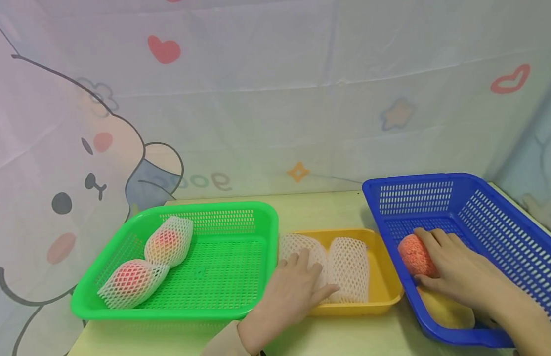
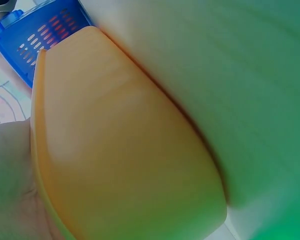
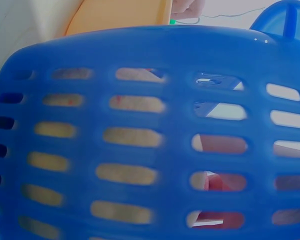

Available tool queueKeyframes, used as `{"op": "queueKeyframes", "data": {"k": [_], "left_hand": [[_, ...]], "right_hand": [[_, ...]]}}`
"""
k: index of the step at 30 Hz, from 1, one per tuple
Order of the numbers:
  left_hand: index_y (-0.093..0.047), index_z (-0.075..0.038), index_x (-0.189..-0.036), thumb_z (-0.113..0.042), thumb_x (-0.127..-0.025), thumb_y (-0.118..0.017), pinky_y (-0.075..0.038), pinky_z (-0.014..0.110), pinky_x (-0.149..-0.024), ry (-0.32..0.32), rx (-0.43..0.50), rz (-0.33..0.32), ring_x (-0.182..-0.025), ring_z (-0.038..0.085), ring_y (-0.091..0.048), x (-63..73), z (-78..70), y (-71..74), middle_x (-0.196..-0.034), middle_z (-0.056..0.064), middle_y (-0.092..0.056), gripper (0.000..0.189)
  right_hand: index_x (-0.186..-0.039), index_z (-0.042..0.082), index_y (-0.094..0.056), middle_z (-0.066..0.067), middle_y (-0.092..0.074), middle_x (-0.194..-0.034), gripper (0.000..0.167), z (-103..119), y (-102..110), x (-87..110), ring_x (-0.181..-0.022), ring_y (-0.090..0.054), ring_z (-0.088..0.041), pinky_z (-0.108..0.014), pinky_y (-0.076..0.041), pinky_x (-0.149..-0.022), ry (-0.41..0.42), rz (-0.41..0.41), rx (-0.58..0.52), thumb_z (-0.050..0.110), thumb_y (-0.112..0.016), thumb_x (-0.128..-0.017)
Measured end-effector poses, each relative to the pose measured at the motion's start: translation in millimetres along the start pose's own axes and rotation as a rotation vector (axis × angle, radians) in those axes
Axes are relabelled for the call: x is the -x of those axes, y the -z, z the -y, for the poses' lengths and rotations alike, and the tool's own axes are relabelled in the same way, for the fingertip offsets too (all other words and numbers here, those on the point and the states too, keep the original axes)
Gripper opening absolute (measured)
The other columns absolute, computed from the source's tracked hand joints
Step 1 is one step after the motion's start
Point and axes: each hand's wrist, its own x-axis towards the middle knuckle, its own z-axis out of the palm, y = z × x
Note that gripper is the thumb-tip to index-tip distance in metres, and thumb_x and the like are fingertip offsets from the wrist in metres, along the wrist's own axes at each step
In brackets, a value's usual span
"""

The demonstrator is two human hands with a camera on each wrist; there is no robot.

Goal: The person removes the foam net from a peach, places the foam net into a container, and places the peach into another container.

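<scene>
My left hand (image 1: pixel 293 287) rests over a white foam net (image 1: pixel 302 241) in the yellow tray (image 1: pixel 384 282), its fingers laid on the mesh and its thumb spread. Beside it lies another foam net sleeve (image 1: pixel 348 269). In the blue basket (image 1: pixel 417 178), my right hand (image 1: pixel 462 272) holds a round coral-red speckled fruit (image 1: pixel 413 254) between thumb and fingers. A yellow fruit (image 1: pixel 446 311) lies below that hand, partly covered. The left wrist view mostly shows the tray's outer wall (image 2: pixel 125 140); in the right wrist view the basket's slotted wall (image 3: pixel 175 50) hides most of the hand.
A green basket (image 1: pixel 168 313) stands at the left with two red-yellow fruits, one in a net sleeve (image 1: pixel 170 242) at the back and one in a net (image 1: pixel 133 282) nearer. The tray sits between both baskets on a pale table (image 1: pixel 319 210). A printed cloth (image 1: pixel 275 123) hangs behind.
</scene>
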Motion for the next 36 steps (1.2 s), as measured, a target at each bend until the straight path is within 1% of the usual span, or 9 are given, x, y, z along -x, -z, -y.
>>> {"op": "queueKeyframes", "data": {"k": [3, 5, 9, 12, 16, 25, 30, 33, 36], "left_hand": [[-0.058, -0.018, -0.080, -0.066, -0.092, -0.038, -0.041, 0.026, -0.057, 0.000, -0.002, 0.000, -0.072, 0.015, -0.052, 0.3, -0.3, -0.4, -0.084, 0.001, -0.053, 0.053], [-0.057, -0.018, -0.080, -0.065, -0.092, -0.038, -0.040, 0.025, -0.055, -0.004, -0.006, 0.003, -0.070, 0.014, -0.052, 0.3, -0.4, -0.3, -0.080, 0.001, -0.053, 0.053], [-0.056, -0.018, -0.081, -0.063, -0.094, -0.037, -0.038, 0.024, -0.053, -0.013, -0.007, 0.033, -0.064, 0.013, -0.053, 0.3, -0.5, 0.4, -0.071, -0.002, -0.052, 0.051], [-0.056, -0.019, -0.081, -0.062, -0.095, -0.036, -0.038, 0.024, -0.052, -0.012, 0.001, 0.067, -0.064, 0.013, -0.055, 0.7, -0.7, 1.0, -0.068, -0.003, -0.053, 0.050], [-0.055, -0.019, -0.080, -0.061, -0.096, -0.035, -0.034, 0.024, -0.049, -0.009, 0.012, 0.104, -0.060, 0.013, -0.054, 1.0, -1.2, 1.7, -0.065, -0.003, -0.052, 0.050], [-0.054, -0.018, -0.076, -0.060, -0.098, -0.030, -0.028, 0.022, -0.045, -0.013, 0.045, 0.166, -0.051, 0.012, -0.045, -0.2, -0.8, 4.0, -0.057, -0.005, -0.045, 0.053], [-0.056, -0.018, -0.074, -0.060, -0.098, -0.027, -0.033, 0.023, -0.047, -0.020, 0.050, 0.216, -0.054, 0.013, -0.050, -1.1, -1.0, 4.4, -0.057, -0.004, -0.048, 0.057], [-0.058, -0.016, -0.072, -0.062, -0.098, -0.024, -0.038, 0.025, -0.050, -0.023, 0.050, 0.272, -0.060, 0.015, -0.055, -1.6, -2.7, 4.5, -0.060, -0.002, -0.053, 0.063], [-0.063, -0.013, -0.076, -0.066, -0.095, -0.023, -0.043, 0.027, -0.054, -0.007, 0.079, 0.326, -0.068, 0.017, -0.059, -2.1, -5.3, 4.8, -0.067, 0.001, -0.060, 0.069]], "right_hand": [[-0.139, -0.001, -0.038, -0.019, -0.054, -0.116, 0.085, -1.1, -0.7, -0.1, -0.099, -0.051, -0.034, -0.051, -0.052, -0.070, 0.002, 0.007, -0.005, 0.041, -0.076, -0.076], [-0.137, 0.000, -0.041, -0.018, -0.054, -0.114, 0.080, -1.5, -1.6, -0.1, -0.097, -0.052, -0.033, -0.049, -0.052, -0.069, 0.007, 0.008, -0.004, 0.039, -0.075, -0.077], [-0.128, 0.003, -0.052, -0.012, -0.056, -0.107, 0.060, -1.4, -4.4, 0.1, -0.091, -0.052, -0.029, -0.044, -0.051, -0.066, 0.028, 0.013, 0.000, 0.035, -0.073, -0.081], [-0.122, 0.006, -0.057, -0.010, -0.057, -0.105, 0.050, 0.0, -6.2, 0.7, -0.091, -0.053, -0.029, -0.046, -0.051, -0.067, 0.037, 0.011, 0.008, 0.033, -0.072, -0.083], [-0.122, 0.007, -0.057, -0.012, -0.058, -0.109, 0.050, 1.0, -6.9, 1.0, -0.093, -0.054, -0.031, -0.050, -0.052, -0.069, 0.030, 0.014, 0.020, 0.034, -0.071, -0.083], [-0.124, 0.007, -0.056, -0.012, -0.057, -0.109, 0.051, 0.8, -5.9, 0.9, -0.092, -0.053, -0.029, -0.048, -0.052, -0.068, 0.017, 0.049, 0.017, 0.036, -0.070, -0.084], [-0.125, 0.007, -0.056, -0.012, -0.057, -0.110, 0.052, 0.8, -5.5, 1.4, -0.091, -0.053, -0.028, -0.047, -0.051, -0.068, 0.015, 0.051, 0.019, 0.036, -0.070, -0.084], [-0.125, 0.007, -0.056, -0.012, -0.057, -0.111, 0.052, 0.5, -5.8, 2.0, -0.092, -0.054, -0.029, -0.048, -0.051, -0.069, 0.018, 0.048, 0.020, 0.036, -0.069, -0.085], [-0.126, 0.007, -0.056, -0.013, -0.057, -0.112, 0.053, -0.4, -6.7, 2.7, -0.093, -0.055, -0.030, -0.049, -0.051, -0.071, 0.021, 0.049, 0.021, 0.037, -0.070, -0.085]]}}
